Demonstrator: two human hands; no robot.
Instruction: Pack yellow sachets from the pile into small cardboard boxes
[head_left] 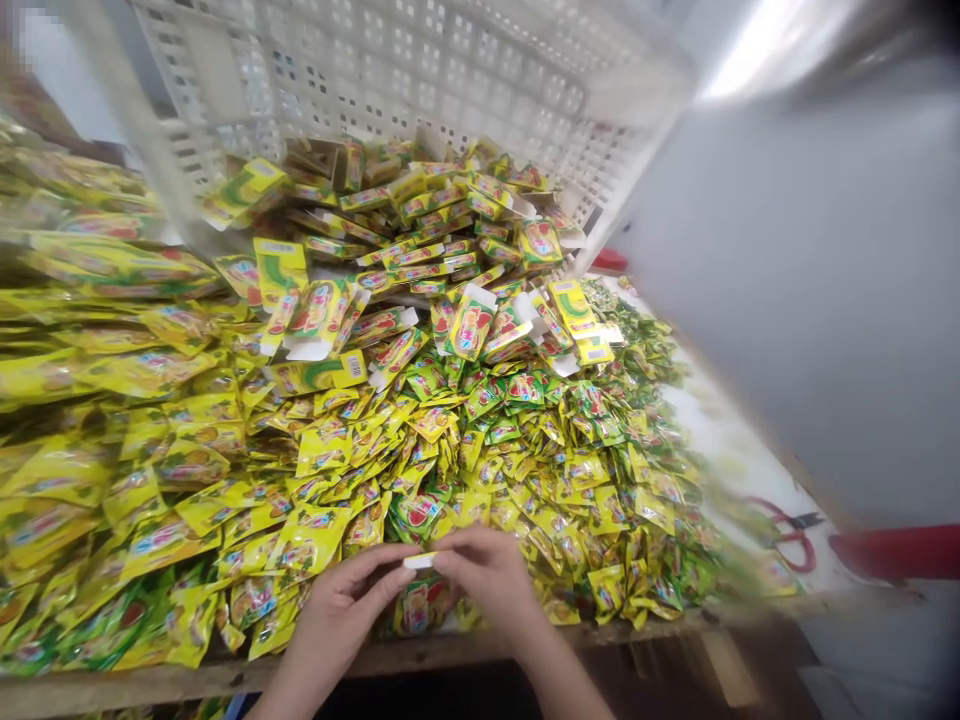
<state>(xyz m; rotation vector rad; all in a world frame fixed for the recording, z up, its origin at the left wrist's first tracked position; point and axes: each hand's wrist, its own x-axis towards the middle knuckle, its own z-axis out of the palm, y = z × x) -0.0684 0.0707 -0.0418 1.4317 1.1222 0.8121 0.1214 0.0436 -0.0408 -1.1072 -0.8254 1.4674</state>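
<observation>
My left hand [339, 610] and my right hand [489, 572] meet at the near edge of the table, fingers pinched together on a small box [420, 590] with a white flap on top and a yellow-green printed body below. Right under and ahead of them spreads a thick heap of small yellow and green sachets [480, 450]. Farther back lies a pile of flat-folded small cartons [420, 250] in the same yellow-green print, some with white flaps showing.
A white perforated plastic crate [390, 70] tilts over the cartons at the back. A grey wall or panel [825, 300] fills the right. Red-handled scissors [787, 535] lie on the table at right. The wooden table edge [675, 625] runs along the front.
</observation>
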